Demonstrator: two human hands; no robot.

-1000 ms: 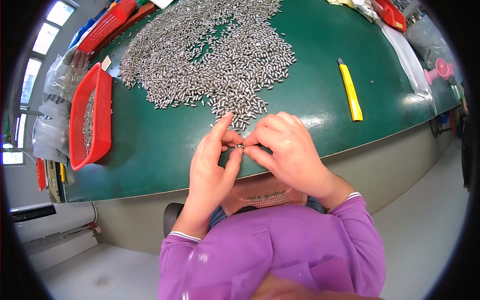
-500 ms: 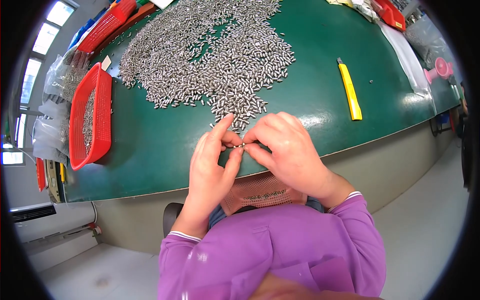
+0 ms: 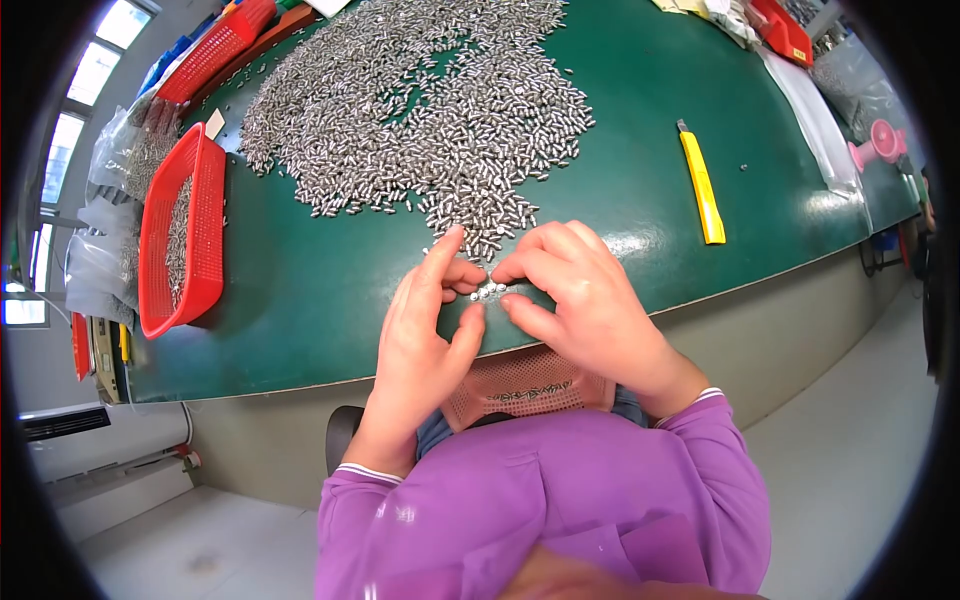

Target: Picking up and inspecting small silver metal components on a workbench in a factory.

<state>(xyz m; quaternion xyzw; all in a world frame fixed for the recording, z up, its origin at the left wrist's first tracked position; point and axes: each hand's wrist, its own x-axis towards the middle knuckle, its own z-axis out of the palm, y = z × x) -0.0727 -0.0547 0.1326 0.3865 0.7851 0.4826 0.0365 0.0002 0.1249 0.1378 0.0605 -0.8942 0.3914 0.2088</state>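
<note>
Several metal pieces [image 3: 487,291] | your left hand [image 3: 415,320], thumb and fingers parted beside them | right hand [image 3: 580,295] parted likewise | pinch lightly and evenly, well clear of the pile [image 3: 440,140]

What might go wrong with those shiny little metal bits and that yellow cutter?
The little metal bits between the left hand and right hand might roll away, since both hands look open.
They lie near the edge of the green table, so some might fall; the pink basket below might not catch them all.
The yellow cutter might nick someone reaching over it, if its grey tip is a bare blade.
</note>
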